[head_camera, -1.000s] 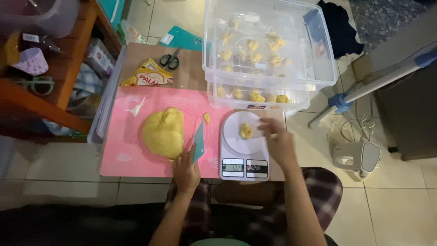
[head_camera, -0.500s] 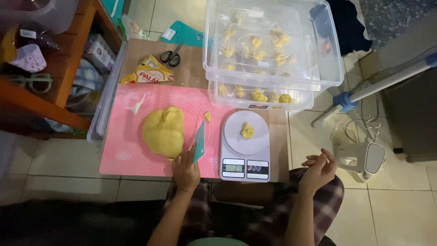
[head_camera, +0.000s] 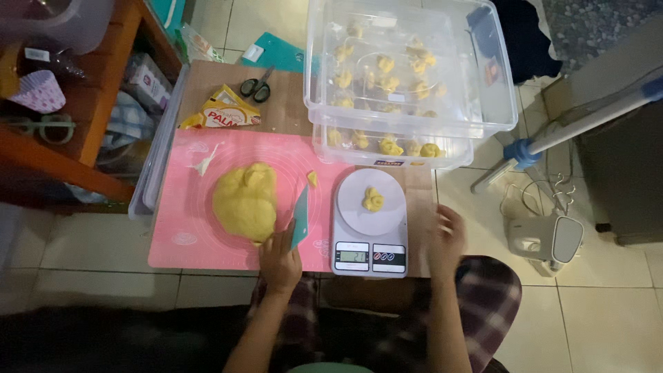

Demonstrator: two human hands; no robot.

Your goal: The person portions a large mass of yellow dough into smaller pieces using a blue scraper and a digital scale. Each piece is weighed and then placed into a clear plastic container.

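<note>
On the far left, a wooden shelf (head_camera: 83, 148) holds a frilled paper cup (head_camera: 38, 90) and green-framed glasses (head_camera: 48, 128); beside it on the low board lie a yellow wrapper (head_camera: 221, 110) and a pair of scissors (head_camera: 254, 88). A pink mat (head_camera: 186, 207) carries the big lump of yellow dough (head_camera: 245, 200), soft and lumpy with folds on top, plainly most of the batch and not yet portioned. A small crumb of dough (head_camera: 313, 178) lies apart on the mat, right of the lump. The left hand (head_camera: 280, 259) is clenched around the lower end of a teal scraper (head_camera: 300, 215), whose blade stands on edge just beside the lump's right flank. Next comes the white kitchen scale (head_camera: 366, 224), its display lit, with one small dough piece (head_camera: 373, 199) sitting near the middle of the round plate, pinched and uneven in shape. Behind the scale, two stacked clear tubs (head_camera: 407, 83) already hold many similar yellow pieces in rows, so by my judgement a good share is done while the big lump is left to cut and weigh. The right hand (head_camera: 447, 238) hovers empty and blurred at the scale's right edge, fingers loose, grasping nothing. Further right on the tiled floor rests a white hand mixer (head_camera: 542, 238)
</note>
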